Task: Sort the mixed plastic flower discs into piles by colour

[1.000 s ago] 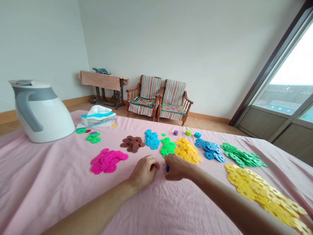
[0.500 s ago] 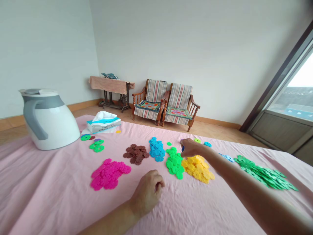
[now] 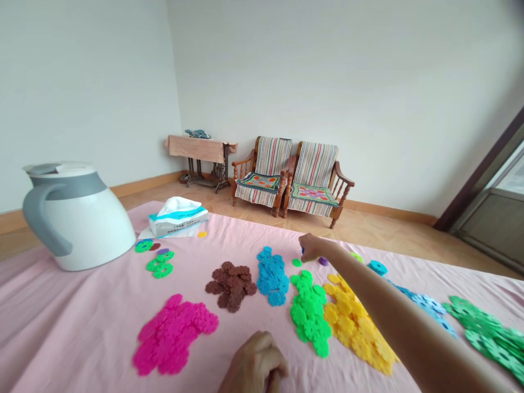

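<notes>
My right hand (image 3: 311, 248) reaches over the far part of the table, its fingers pinched on a dark blue snowflake disc (image 3: 303, 251), which is mostly hidden. Just below it lies a small green disc (image 3: 297, 263), and a purple disc (image 3: 323, 261) sits beside the wrist. My left hand (image 3: 257, 363) is a loose fist at the near edge of the view, with nothing visible in it. Around the hands lie piles of discs: pink (image 3: 174, 335), brown (image 3: 231, 285), light blue (image 3: 272, 277), bright green (image 3: 310, 314) and yellow (image 3: 356, 322), the last partly behind my right forearm.
A white and grey jug (image 3: 90, 218) and a tissue box (image 3: 178, 220) stand at the left on the pink tablecloth (image 3: 98, 327). Mixed discs (image 3: 160, 266) lie near them. Blue discs (image 3: 426, 303) and dark green discs (image 3: 491, 333) are at the right. Two chairs (image 3: 315, 194) stand beyond.
My right hand has moved farther out, past the bright green pile, uncovering the purple disc. The view has shifted, so the left hand now sits lower in it.
</notes>
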Tool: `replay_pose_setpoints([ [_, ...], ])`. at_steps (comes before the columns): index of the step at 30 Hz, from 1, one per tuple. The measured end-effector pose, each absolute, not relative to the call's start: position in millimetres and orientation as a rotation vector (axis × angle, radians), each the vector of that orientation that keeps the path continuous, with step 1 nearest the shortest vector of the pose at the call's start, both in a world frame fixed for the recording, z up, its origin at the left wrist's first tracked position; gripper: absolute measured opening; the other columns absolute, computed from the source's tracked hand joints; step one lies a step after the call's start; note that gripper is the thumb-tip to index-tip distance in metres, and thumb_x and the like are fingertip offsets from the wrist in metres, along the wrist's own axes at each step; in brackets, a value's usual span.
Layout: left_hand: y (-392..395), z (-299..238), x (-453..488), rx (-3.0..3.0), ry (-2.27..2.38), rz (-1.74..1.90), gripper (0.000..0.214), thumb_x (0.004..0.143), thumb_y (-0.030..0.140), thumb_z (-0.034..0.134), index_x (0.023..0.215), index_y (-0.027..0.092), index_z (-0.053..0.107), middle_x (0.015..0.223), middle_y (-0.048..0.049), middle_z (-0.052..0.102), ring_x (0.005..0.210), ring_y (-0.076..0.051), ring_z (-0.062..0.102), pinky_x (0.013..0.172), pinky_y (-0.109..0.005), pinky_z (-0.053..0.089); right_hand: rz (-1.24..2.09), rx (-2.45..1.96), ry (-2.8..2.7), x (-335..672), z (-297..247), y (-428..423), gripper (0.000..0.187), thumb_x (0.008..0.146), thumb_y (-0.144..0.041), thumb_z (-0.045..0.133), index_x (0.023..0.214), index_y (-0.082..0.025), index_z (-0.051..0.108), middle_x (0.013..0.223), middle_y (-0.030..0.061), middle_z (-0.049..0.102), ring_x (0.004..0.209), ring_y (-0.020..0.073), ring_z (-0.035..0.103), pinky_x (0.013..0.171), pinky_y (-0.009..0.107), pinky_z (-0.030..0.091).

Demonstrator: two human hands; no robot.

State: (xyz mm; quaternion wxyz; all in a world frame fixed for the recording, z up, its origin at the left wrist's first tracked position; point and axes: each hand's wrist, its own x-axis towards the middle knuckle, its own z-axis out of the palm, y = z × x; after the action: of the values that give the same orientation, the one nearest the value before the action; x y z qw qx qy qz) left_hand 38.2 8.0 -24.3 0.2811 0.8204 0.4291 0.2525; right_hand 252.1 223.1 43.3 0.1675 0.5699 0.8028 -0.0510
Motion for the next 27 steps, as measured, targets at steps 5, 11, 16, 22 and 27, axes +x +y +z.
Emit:
replay_pose_setpoints([
  [5, 8.6, -27.2, 37.9, 2.185, 1.172, 0.679, 0.039, 0.054, -0.008, 0.041, 0.069, 0.014, 0.068, 0.071, -0.0031, 0.060, 0.066, -0.011, 0.054, 0.059, -0.019, 0.037, -0.169, 1.563, 2.319, 250.1, 40.4, 221.3, 0.043, 0.065, -0.036, 0.069, 0.097, -0.008, 0.065, 0.097, 0.0158, 0.067, 0.083, 0.0250, 0.064, 0.065, 0.028, 0.046],
  [11, 6.2, -27.1, 36.8, 2.176, 1.140, 0.714, 0.040, 0.053, -0.008, 0.041, 0.070, 0.016, 0.068, 0.073, -0.0034, 0.061, 0.068, -0.012, 0.054, 0.060, -0.019, 0.037, -0.141, 1.583, 2.368, 252.8, 35.8, 220.6, 0.039, 0.065, -0.037, 0.067, 0.095, -0.012, 0.065, 0.098, 0.0144, 0.068, 0.084, 0.0237, 0.063, 0.065, 0.028, 0.044],
  [16, 5.9, -25.2, 36.9, 2.174, 1.134, 0.708, 0.038, 0.055, -0.007, 0.041, 0.070, 0.016, 0.068, 0.072, -0.0036, 0.061, 0.068, -0.013, 0.054, 0.061, -0.020, 0.038, -0.157, 1.618, 2.382, 255.1, 36.1, 222.0, 0.037, 0.061, -0.037, 0.069, 0.089, -0.014, 0.066, 0.091, 0.0108, 0.069, 0.078, 0.0236, 0.063, 0.061, 0.029, 0.044],
  [22, 7.2, -25.6, 36.5, 2.191, 1.131, 0.704, 0.036, 0.055, -0.007, 0.043, 0.070, 0.015, 0.068, 0.072, -0.0034, 0.060, 0.068, -0.012, 0.053, 0.061, -0.020, 0.038, -0.136, 1.713, 2.505, 267.9, 55.6, 213.0, 0.038, 0.059, -0.026, 0.068, 0.095, -0.017, 0.063, 0.093, 0.0069, 0.067, 0.079, 0.0201, 0.061, 0.064, 0.026, 0.043],
  [27, 5.2, -26.9, 38.3, 2.224, 1.137, 0.767, 0.037, 0.055, -0.008, 0.042, 0.070, 0.016, 0.066, 0.070, -0.0024, 0.059, 0.071, -0.014, 0.053, 0.065, -0.021, 0.038, -0.011, 1.897, 2.660, 288.2, 64.3, 193.2, 0.028, 0.077, -0.015, 0.046, 0.102, -0.013, 0.058, 0.098, 0.0098, 0.064, 0.089, 0.0185, 0.057, 0.075, 0.026, 0.040],
])
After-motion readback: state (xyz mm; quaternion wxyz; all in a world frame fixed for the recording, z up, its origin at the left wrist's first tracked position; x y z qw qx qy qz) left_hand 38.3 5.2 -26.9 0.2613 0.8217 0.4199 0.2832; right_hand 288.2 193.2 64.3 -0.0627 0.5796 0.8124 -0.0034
